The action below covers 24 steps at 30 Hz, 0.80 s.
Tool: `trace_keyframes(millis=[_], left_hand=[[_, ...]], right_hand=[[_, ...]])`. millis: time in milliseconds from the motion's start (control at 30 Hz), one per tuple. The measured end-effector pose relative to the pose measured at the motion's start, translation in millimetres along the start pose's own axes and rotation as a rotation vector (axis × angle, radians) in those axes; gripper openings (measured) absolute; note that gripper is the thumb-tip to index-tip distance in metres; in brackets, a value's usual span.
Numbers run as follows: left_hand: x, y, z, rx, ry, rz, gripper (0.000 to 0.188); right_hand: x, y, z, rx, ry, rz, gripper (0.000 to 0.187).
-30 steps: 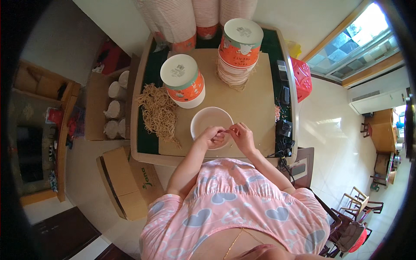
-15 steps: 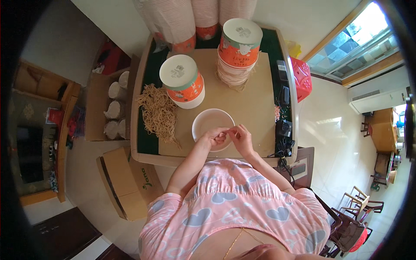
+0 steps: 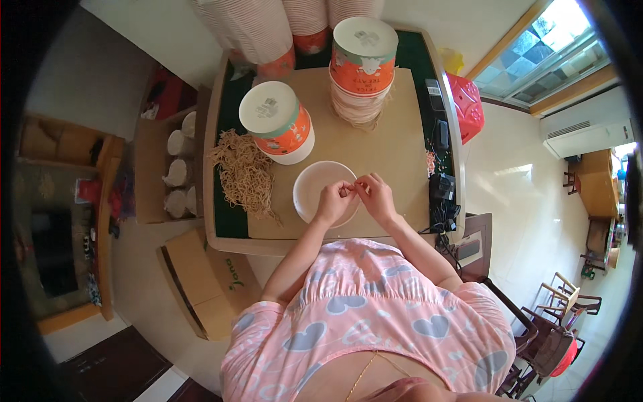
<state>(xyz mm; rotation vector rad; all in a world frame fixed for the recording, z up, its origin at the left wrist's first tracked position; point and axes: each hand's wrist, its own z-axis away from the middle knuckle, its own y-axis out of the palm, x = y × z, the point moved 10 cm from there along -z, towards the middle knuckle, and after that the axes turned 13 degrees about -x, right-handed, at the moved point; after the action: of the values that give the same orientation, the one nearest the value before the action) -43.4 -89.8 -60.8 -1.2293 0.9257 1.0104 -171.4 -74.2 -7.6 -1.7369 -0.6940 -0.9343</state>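
Over a white paper bucket (image 3: pixel 309 191), whose round mouth faces up, my left hand (image 3: pixel 335 199) and my right hand (image 3: pixel 376 195) meet with pinched fingers. What they pinch is too small to make out. To the left lies a tangled heap of tan twisted cords (image 3: pixel 242 175). Behind it stands an upside-down orange, green and white bucket (image 3: pixel 276 124) on a white one. Farther back on the right, another upturned orange bucket (image 3: pixel 364 57) rests on a stack with tan cords hanging round its lower part (image 3: pixel 362 110).
Wrapped stacks of buckets (image 3: pixel 251 30) line the table's back edge. Chargers and black cables (image 3: pixel 442 191) lie along the right side, near small pink bits (image 3: pixel 430 161). A red plastic stool (image 3: pixel 465 107) stands beyond. On the left are a carton of wrapped stacks (image 3: pixel 151 154) and a flattened carton (image 3: pixel 218 281).
Both hands stay together at the bucket, the right one turned a little more upright and raised slightly. The whole view has shifted a bit.
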Motion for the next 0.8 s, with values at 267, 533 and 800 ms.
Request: trace_keyframes(millis=[267,533,800], left_hand=[[-28,-12,6,-0.094,0.150,-0.259,0.008],[-32,-15,7,-0.165,0.204,-0.238,0.007],[-29,-15,7,-0.157,0.182,-0.216,0.008]], right_hand=[[11,9,-5,0.197,-0.134,0.176,0.012],[5,12,-2,0.271,-0.096,0.135,0.010],[-4,16,-2,0.267,-0.048,0.055,0.011]])
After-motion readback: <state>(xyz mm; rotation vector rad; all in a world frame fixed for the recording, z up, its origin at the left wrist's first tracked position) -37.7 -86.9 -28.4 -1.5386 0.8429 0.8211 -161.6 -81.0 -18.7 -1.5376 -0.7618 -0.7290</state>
